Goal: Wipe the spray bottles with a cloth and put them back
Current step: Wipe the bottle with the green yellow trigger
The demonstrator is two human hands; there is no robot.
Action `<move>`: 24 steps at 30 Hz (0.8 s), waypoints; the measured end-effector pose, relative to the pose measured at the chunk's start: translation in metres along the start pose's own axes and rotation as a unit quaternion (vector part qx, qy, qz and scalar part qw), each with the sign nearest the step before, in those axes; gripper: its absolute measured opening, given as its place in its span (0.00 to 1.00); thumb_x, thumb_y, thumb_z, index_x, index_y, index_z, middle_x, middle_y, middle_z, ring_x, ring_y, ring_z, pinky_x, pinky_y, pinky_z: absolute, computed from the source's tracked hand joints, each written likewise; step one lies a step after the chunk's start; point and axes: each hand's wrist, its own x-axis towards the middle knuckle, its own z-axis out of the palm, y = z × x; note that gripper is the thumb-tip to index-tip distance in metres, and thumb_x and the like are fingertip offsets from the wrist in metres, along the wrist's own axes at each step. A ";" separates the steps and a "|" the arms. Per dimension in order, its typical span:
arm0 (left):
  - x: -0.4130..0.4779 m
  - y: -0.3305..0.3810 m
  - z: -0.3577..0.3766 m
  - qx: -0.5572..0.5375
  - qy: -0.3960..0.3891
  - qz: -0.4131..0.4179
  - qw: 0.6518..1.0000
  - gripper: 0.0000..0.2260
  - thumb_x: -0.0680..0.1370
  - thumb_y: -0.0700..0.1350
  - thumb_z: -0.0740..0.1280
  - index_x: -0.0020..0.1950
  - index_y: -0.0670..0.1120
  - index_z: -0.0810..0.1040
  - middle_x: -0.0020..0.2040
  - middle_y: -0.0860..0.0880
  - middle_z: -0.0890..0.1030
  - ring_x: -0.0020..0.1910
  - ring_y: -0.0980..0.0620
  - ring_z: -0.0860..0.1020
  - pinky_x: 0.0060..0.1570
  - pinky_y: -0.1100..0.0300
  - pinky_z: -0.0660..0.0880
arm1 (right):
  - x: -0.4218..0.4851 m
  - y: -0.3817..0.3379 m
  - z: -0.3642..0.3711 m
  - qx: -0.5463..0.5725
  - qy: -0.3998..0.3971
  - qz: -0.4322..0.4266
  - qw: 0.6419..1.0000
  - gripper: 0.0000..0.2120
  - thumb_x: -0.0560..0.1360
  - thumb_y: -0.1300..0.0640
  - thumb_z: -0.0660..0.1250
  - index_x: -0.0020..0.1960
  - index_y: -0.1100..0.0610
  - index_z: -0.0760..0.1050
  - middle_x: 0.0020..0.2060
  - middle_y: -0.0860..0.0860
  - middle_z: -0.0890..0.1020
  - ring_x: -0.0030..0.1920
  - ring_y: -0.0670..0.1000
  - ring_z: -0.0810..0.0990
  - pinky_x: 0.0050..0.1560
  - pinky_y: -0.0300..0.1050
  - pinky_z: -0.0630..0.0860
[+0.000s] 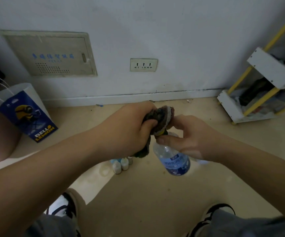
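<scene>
Pointing neck-up, spray bottle under cloth

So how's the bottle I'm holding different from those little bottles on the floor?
The held bottle is bigger and clear with a blue label; the little bottles are pale and cloudy. It's tilted in the air in your right hand; they stand upright on the floor.

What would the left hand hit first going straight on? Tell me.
The cloth it grips sits at the bottle top; going on, the left hand would likely meet the right hand, though depth is unclear.
</scene>
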 end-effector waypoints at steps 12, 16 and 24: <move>0.009 -0.002 -0.020 0.002 0.050 -0.081 0.995 0.16 0.76 0.63 0.68 0.44 0.51 0.78 0.34 0.51 0.81 0.32 0.57 0.80 0.33 0.57 0.80 | -0.007 -0.012 0.018 0.023 0.068 -0.009 0.997 0.06 0.81 0.51 0.65 0.55 0.43 0.80 0.50 0.40 0.82 0.53 0.40 0.78 0.54 0.38 0.74; 0.005 0.000 -0.024 0.006 -0.009 -0.079 0.997 0.09 0.79 0.57 0.67 0.48 0.53 0.79 0.38 0.53 0.82 0.36 0.59 0.80 0.30 0.65 0.75 | -0.005 -0.015 0.015 -0.016 0.043 -0.004 0.999 0.05 0.81 0.52 0.66 0.51 0.42 0.77 0.49 0.39 0.79 0.53 0.43 0.77 0.56 0.41 0.74; 0.002 0.010 -0.011 -0.098 0.055 -0.108 0.988 0.06 0.77 0.47 0.70 0.42 0.48 0.79 0.26 0.56 0.79 0.23 0.62 0.77 0.20 0.71 0.67 | -0.005 -0.016 0.021 -0.045 0.059 -0.026 0.997 0.05 0.81 0.54 0.66 0.53 0.44 0.77 0.51 0.46 0.80 0.55 0.49 0.77 0.58 0.45 0.74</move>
